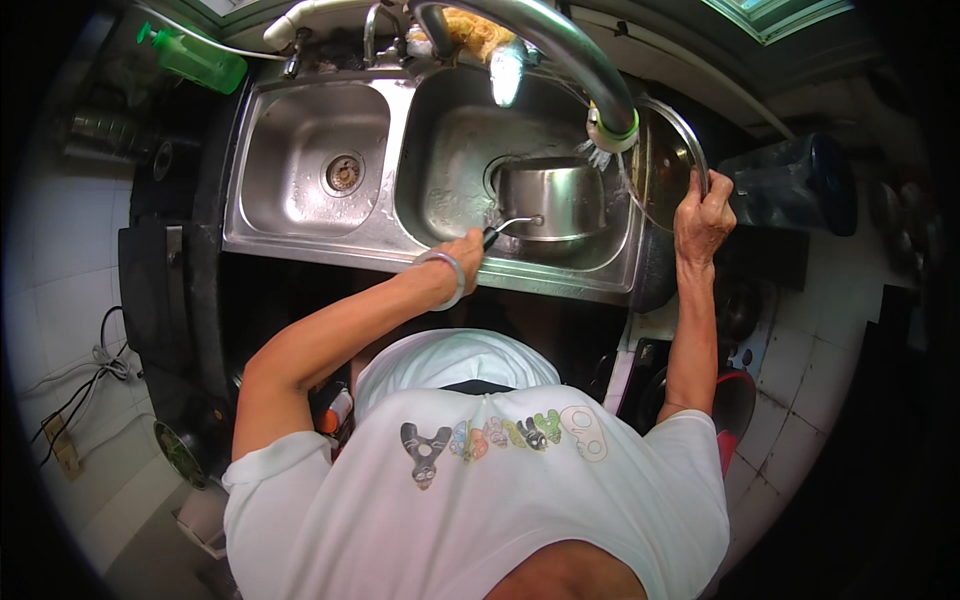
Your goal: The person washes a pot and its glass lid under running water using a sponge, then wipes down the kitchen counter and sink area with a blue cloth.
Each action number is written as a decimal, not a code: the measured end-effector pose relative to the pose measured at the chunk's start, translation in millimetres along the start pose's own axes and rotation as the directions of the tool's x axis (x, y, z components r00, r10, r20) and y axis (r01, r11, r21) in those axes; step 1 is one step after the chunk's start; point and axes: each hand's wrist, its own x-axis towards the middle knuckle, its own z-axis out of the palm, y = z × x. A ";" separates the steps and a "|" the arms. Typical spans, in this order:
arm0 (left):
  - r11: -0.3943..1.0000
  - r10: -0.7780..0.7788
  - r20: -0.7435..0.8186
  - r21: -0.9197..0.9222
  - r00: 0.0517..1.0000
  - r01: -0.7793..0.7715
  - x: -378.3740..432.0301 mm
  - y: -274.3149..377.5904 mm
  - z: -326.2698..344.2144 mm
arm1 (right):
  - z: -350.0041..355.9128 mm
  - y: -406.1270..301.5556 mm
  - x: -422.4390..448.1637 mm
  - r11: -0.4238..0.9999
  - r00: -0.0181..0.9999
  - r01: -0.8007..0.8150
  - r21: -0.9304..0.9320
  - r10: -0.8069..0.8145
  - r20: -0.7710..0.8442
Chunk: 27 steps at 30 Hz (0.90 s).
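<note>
My left hand (463,259), with a pale bangle on its wrist, grips the black handle (490,238) of a stainless steel pot (551,196). Tipped over, the pot lies in the right basin (454,135) of a double steel sink, its side facing up. My right hand (703,214) pinches the metal rim of a clear glass lid (664,161) at the sink's right edge. Just left of the lid hangs the faucet's spray head (613,135) with its green ring. Thin streaks of water show under it.
The left basin (300,150) has a strainer drain. A green pump bottle (199,64) stands at the back left. Behind the sink rest a yellow scrubbing cloth (476,34) and pipes. On the right are a dark-ended clear container (787,184) and a red-rimmed pan (733,405).
</note>
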 end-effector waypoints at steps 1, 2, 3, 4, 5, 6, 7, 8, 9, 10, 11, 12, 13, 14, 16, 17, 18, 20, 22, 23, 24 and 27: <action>1.000 0.010 0.026 0.002 1.000 -0.010 4.4 8.9 -1.2 | -1.5 -0.8 4.1 1.000 1.000 0.003 -0.007 -0.003 -0.010; 0.999 0.036 0.025 0.000 0.999 -0.036 7.0 16.6 -3.4 | -2.9 -2.3 7.5 1.000 1.000 -0.001 -0.009 0.001 -0.027; 0.999 0.030 0.018 -0.019 0.999 -0.030 13.7 17.7 -1.7 | -4.4 -4.6 10.4 1.000 0.999 -0.003 -0.010 0.003 -0.041; 0.999 0.025 0.010 -0.039 1.000 -0.024 24.1 16.9 0.6 | -5.9 -6.7 13.0 1.000 0.998 -0.005 -0.011 0.004 -0.056; 0.998 0.019 0.003 -0.059 1.000 -0.019 32.8 16.1 0.8 | -7.2 -8.5 15.3 1.000 0.998 -0.001 0.003 0.001 -0.065; 0.996 0.020 -0.014 -0.084 1.000 -0.021 38.1 16.4 -3.2 | -7.8 -9.9 16.3 1.000 0.997 -0.002 0.014 0.003 -0.075; 0.996 0.026 -0.041 -0.079 0.999 -0.029 41.2 17.4 -4.9 | -8.5 -11.5 17.5 1.000 0.996 -0.002 0.027 0.004 -0.085; 0.997 0.032 -0.068 -0.074 0.997 -0.037 43.7 18.5 -6.2 | -10.9 -13.9 18.1 1.000 0.997 0.000 0.007 0.001 -0.076; 0.997 0.039 -0.092 -0.064 0.995 -0.045 40.9 22.9 -12.2 | -11.5 -12.3 17.3 1.000 0.997 -0.003 0.013 0.004 -0.079; 0.985 -0.013 -0.031 -0.172 0.999 0.007 34.6 31.2 -23.2 | -11.6 -10.5 16.2 1.000 0.997 -0.005 0.021 0.006 -0.083; 0.984 -0.001 -0.033 -0.176 0.999 -0.005 35.1 35.4 -24.6 | -11.4 -8.7 15.1 1.000 0.996 -0.006 0.029 0.008 -0.086; 0.983 0.009 -0.038 -0.181 0.999 -0.016 34.3 38.5 -26.3 | -11.0 -7.9 14.8 1.000 0.996 -0.003 0.020 0.005 -0.084; 0.982 0.018 -0.044 -0.187 0.999 -0.026 33.4 40.1 -27.5 | -10.3 -6.9 14.3 1.000 0.997 0.000 0.012 0.001 -0.083; 0.978 0.051 -0.055 -0.199 0.997 -0.061 37.1 37.5 -21.9 | -10.0 -6.2 14.6 1.000 0.997 0.003 0.004 -0.003 -0.081; 0.971 0.057 -0.058 -0.227 0.997 -0.069 34.9 37.9 -18.9 | -9.8 -1.5 15.0 1.000 0.997 0.010 0.001 -0.009 -0.077; 0.968 0.059 -0.060 -0.242 0.996 -0.072 33.3 37.2 -17.9 | -9.6 0.4 15.3 1.000 0.997 0.014 0.001 -0.013 -0.075; 0.946 0.022 -0.010 -0.324 1.000 -0.024 26.7 37.9 -24.5 | -9.3 1.9 15.2 1.000 0.997 -0.008 0.014 0.009 -0.075; 0.758 0.095 0.109 -0.652 0.989 -0.001 33.1 21.7 -14.8 | -8.8 4.5 14.7 0.998 0.996 -0.051 0.040 0.054 -0.075; 0.441 0.172 0.174 -0.894 0.970 0.082 25.3 24.4 -18.1 | -7.5 5.1 14.9 0.993 0.993 -0.108 0.054 0.111 -0.050; 0.278 0.218 0.248 -0.943 0.944 0.184 24.9 23.4 -17.2 | -6.6 5.6 15.0 0.989 0.990 -0.137 0.061 0.139 -0.038; 0.108 0.272 0.305 -0.952 0.913 0.286 24.8 19.5 -16.7 | -5.1 6.0 16.0 0.983 0.986 -0.162 0.083 0.164 -0.019; -0.122 0.455 0.334 -0.895 0.825 0.430 23.7 6.7 -6.2 | -0.9 6.3 20.9 0.916 0.943 -0.333 0.223 0.318 0.101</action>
